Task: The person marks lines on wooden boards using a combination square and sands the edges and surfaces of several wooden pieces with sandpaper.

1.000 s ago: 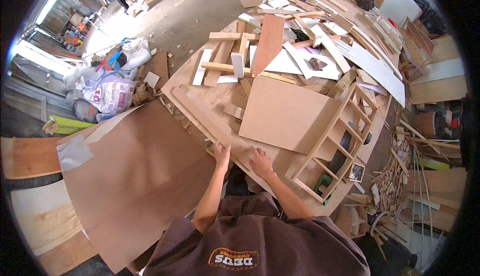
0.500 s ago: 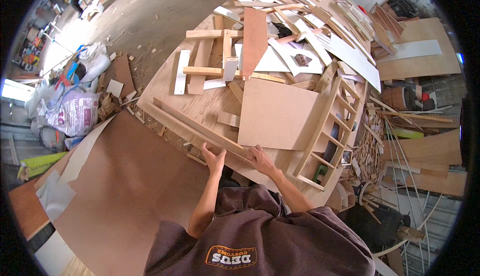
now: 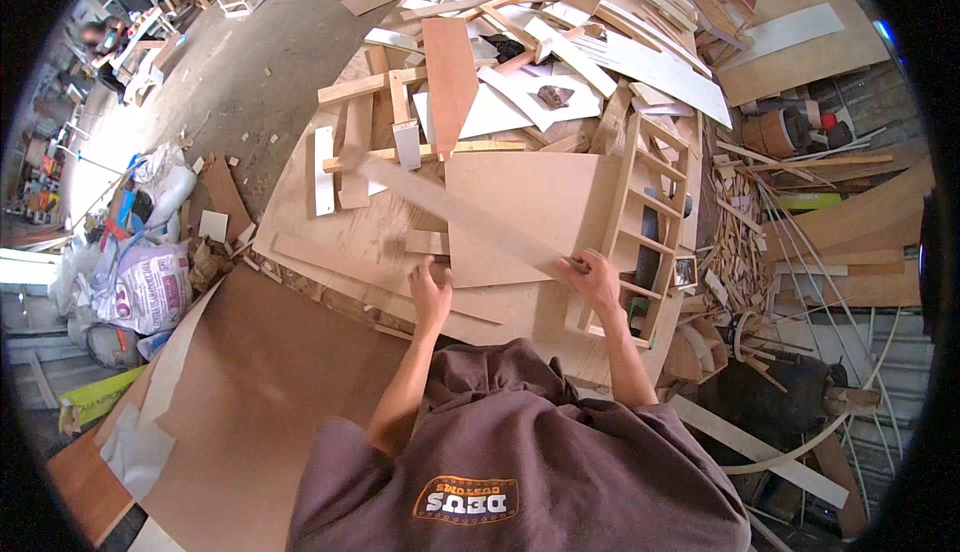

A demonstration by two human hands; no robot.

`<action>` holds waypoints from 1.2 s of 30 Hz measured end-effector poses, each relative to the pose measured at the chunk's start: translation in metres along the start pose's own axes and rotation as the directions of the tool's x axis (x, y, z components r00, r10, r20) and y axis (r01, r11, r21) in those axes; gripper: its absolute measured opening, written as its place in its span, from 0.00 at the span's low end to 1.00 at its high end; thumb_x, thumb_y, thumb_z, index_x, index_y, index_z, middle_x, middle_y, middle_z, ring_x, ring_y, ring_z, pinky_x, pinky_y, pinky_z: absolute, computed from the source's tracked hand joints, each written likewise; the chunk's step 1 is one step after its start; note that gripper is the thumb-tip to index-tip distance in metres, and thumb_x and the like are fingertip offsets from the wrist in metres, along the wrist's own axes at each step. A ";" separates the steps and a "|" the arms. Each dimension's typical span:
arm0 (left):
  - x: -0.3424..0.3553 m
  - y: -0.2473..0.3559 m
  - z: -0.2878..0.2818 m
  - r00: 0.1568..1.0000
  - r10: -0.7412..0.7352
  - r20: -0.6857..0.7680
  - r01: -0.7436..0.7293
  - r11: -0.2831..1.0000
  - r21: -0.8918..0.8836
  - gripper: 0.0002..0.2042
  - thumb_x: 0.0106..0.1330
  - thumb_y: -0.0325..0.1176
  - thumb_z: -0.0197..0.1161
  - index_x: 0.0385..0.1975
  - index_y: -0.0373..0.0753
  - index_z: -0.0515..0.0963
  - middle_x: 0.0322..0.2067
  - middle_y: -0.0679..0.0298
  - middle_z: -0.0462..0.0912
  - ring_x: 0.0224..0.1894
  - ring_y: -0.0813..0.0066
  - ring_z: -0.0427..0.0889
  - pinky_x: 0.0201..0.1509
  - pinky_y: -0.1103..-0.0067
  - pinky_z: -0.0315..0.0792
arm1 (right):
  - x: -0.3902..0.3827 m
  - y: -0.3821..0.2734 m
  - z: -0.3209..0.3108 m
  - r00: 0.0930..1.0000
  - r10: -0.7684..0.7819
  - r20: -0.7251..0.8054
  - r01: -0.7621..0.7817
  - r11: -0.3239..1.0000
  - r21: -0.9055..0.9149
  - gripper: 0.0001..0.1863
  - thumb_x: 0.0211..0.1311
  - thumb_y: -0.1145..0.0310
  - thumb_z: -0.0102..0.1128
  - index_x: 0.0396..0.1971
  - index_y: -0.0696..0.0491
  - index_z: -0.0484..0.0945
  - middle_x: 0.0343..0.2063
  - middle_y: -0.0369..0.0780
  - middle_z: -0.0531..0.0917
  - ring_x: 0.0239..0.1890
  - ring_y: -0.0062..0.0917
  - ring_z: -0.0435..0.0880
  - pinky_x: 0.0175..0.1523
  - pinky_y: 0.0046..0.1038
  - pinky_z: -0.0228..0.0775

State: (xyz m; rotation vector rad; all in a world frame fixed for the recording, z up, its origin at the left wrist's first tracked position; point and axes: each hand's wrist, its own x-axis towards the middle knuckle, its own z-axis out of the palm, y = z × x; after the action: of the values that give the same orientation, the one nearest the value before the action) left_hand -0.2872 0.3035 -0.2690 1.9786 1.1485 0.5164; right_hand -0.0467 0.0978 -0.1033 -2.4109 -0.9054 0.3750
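Observation:
My right hand (image 3: 595,282) grips one end of a long, thin wooden strip (image 3: 440,197), slightly blurred. The strip slants up to the far left, over a light brown board (image 3: 540,217) on the plywood worktop (image 3: 530,322). My left hand (image 3: 430,297) holds nothing, its fingers and thumb apart, above the worktop's near edge. Close to it a second wooden strip (image 3: 345,264) lies along that edge. Right of the board rests a ladder-like wooden frame (image 3: 623,202), just beyond my right hand. A small wood block (image 3: 427,242) lies past my left fingers.
A joined wooden frame (image 3: 400,102) and a pointed brown panel (image 3: 450,82) lie farther back. Offcuts and white boards (image 3: 665,72) are heaped behind. A large brown sheet (image 3: 270,392) is at the lower left, near stuffed sacks (image 3: 150,287). Scrap sticks (image 3: 735,232) lie to the right.
My right hand has moved right, swinging one strip up and away from the near edge. My left hand has come off the wood and opened. The other strip stays on the worktop.

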 end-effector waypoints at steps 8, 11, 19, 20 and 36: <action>0.086 0.018 0.020 0.800 -0.586 -0.126 0.599 0.789 0.136 0.42 0.60 0.43 0.72 0.65 0.20 0.59 0.66 0.36 0.63 0.68 0.45 0.66 0.70 0.60 0.62 | -0.020 0.034 0.002 0.996 0.065 0.053 -0.069 0.995 0.073 0.32 0.41 0.43 0.81 0.32 0.58 0.81 0.20 0.42 0.78 0.23 0.28 0.76 0.32 0.32 0.69; 0.090 -0.035 0.016 0.844 -0.531 0.071 0.518 0.775 -0.363 0.40 0.57 0.40 0.76 0.64 0.24 0.63 0.62 0.42 0.70 0.63 0.54 0.73 0.67 0.66 0.66 | -0.011 0.026 0.012 0.984 0.082 0.161 -0.102 0.988 0.117 0.37 0.38 0.40 0.81 0.37 0.58 0.82 0.27 0.43 0.83 0.31 0.31 0.83 0.39 0.32 0.74; 0.080 -0.023 -0.047 0.793 -0.610 0.014 0.342 0.425 -0.838 0.19 0.64 0.41 0.72 0.47 0.36 0.75 0.40 0.66 0.78 0.38 0.79 0.76 0.32 0.80 0.74 | 0.000 0.007 0.044 0.965 -0.133 0.228 0.150 0.987 -0.059 0.33 0.40 0.52 0.77 0.44 0.57 0.76 0.45 0.43 0.79 0.46 0.41 0.82 0.49 0.39 0.74; 0.086 -0.018 -0.070 0.847 -0.530 -0.036 0.260 0.472 -0.842 0.20 0.65 0.43 0.71 0.48 0.37 0.76 0.39 0.68 0.77 0.39 0.80 0.76 0.34 0.83 0.73 | 0.003 0.008 0.050 0.965 -0.146 0.218 0.166 0.983 -0.079 0.31 0.41 0.54 0.76 0.44 0.57 0.76 0.46 0.43 0.78 0.46 0.41 0.81 0.49 0.39 0.74; 0.117 0.187 -0.429 0.569 0.074 -0.819 -0.727 0.510 -0.459 0.10 0.73 0.37 0.61 0.44 0.39 0.71 0.50 0.56 0.78 0.51 0.67 0.80 0.56 0.67 0.77 | 0.018 -0.081 0.130 0.924 -0.367 -0.107 0.375 0.818 0.437 0.25 0.45 0.62 0.70 0.40 0.60 0.72 0.33 0.46 0.72 0.32 0.39 0.73 0.37 0.36 0.68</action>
State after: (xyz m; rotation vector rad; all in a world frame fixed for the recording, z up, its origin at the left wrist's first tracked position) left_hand -0.4116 0.5294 0.1388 1.2097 0.5435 1.8916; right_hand -0.1316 0.2110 -0.1648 -1.7629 -1.1150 0.3647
